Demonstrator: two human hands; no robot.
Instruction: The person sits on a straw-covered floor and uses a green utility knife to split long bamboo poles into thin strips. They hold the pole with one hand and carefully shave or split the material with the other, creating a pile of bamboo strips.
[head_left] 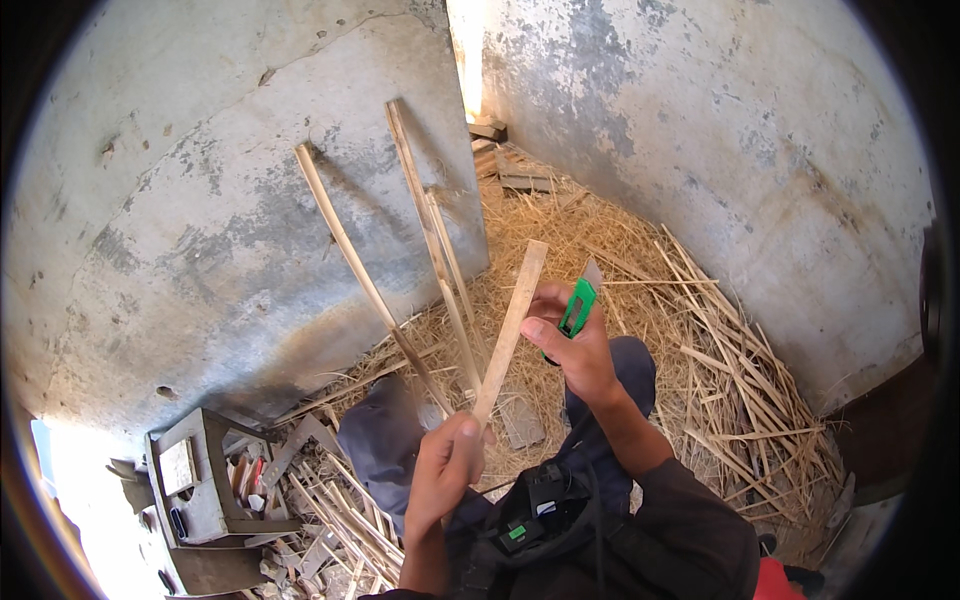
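A flat, pale wooden strip [512,325] slants up in front of me, above my knees. Its lower end is gripped in my left hand [446,467], thumb on its face. Farther up the strip, my right hand [577,350] is closed around a green utility knife [577,308]. The knife's blade [593,272] is out and points up, away from the strip. My right thumb is close to the strip's edge; whether it touches, I cannot tell.
Several long strips [345,240] lean on the wall to the left. Straw-like shavings [570,230] cover the floor. A pile of split sticks [750,390] lies at right. A worn wooden box [205,480] holding odds and ends stands at lower left, beside more strips [350,520].
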